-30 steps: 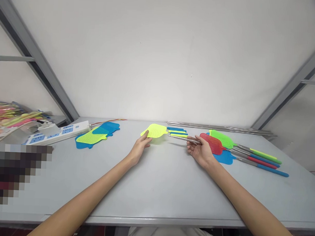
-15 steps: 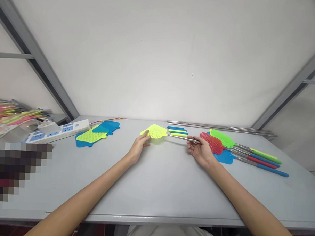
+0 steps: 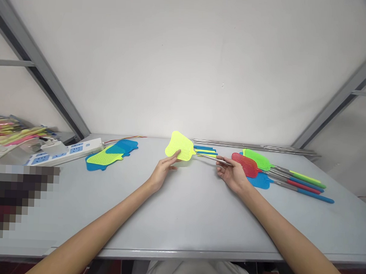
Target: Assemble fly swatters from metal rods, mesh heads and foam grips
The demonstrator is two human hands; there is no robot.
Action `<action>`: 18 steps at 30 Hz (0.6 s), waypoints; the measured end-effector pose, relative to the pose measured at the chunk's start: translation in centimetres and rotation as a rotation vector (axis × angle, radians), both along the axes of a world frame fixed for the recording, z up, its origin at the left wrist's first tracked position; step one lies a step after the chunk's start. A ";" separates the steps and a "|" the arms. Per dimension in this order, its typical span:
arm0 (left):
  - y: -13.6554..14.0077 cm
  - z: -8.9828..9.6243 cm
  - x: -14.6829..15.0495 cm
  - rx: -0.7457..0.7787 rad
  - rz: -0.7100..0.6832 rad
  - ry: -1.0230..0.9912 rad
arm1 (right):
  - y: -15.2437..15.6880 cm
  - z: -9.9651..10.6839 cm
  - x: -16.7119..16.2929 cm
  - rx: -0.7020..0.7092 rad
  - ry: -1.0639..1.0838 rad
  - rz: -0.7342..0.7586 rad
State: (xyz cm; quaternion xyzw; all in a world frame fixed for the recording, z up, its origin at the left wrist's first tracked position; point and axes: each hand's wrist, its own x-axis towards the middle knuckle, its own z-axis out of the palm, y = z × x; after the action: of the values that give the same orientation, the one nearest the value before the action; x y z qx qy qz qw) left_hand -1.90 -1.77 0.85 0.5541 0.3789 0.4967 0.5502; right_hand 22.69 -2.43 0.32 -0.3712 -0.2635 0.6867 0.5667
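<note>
A yellow fly swatter head [image 3: 180,146], perforated and joined to a thin metal rod [image 3: 211,157], is held above the table near the middle. My right hand [image 3: 233,174] is closed on the rod, thumb on top and fingers curled below. On the other side, my left hand [image 3: 163,172] touches the head's lower edge, its fingers stretched and apart, one lying over the mesh. Behind the rod lie several blue and yellow handle grips [image 3: 205,149]. To the right are finished-looking swatters with red [image 3: 245,164], green [image 3: 259,160] and blue [image 3: 260,181] heads.
Loose blue and yellow swatter heads [image 3: 105,157] lie at the left, beside a white power strip [image 3: 76,149] with a plug. Long metal rods [image 3: 261,147] run along the back wall. Packaged colourful items [image 3: 16,131] sit far left. A pixelated patch covers the left front.
The yellow swatter head has turned about its rod, its mesh now tilted up towards me. My left fingers have shifted slightly right with it. My right hand keeps its hold on the rod.
</note>
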 end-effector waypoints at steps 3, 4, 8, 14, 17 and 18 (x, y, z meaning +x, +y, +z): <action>-0.3 0.1 0.3 0.028 -0.037 0.016 | -0.1 0.1 0.0 0.008 0.018 0.020; -0.4 0.0 0.3 0.028 -0.049 0.020 | -0.1 0.1 -0.1 0.004 0.029 0.032; -0.4 -0.1 0.4 0.034 -0.045 0.007 | -0.2 0.1 -0.3 -0.026 0.067 0.076; -0.1 0.3 0.0 0.056 0.050 -0.080 | 0.1 -0.2 0.1 -0.051 0.110 -0.002; -0.1 0.5 0.0 0.046 0.054 -0.092 | 0.3 -0.3 0.3 -0.070 0.122 -0.012; -0.2 0.5 0.0 0.043 0.047 -0.093 | 0.3 -0.3 0.2 -0.072 0.124 -0.009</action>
State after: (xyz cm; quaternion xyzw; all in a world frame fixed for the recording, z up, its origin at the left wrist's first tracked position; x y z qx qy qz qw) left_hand -1.86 -1.92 1.40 0.5329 0.3552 0.5427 0.5434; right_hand 22.92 -2.16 0.01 -0.3495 -0.2012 0.7148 0.5713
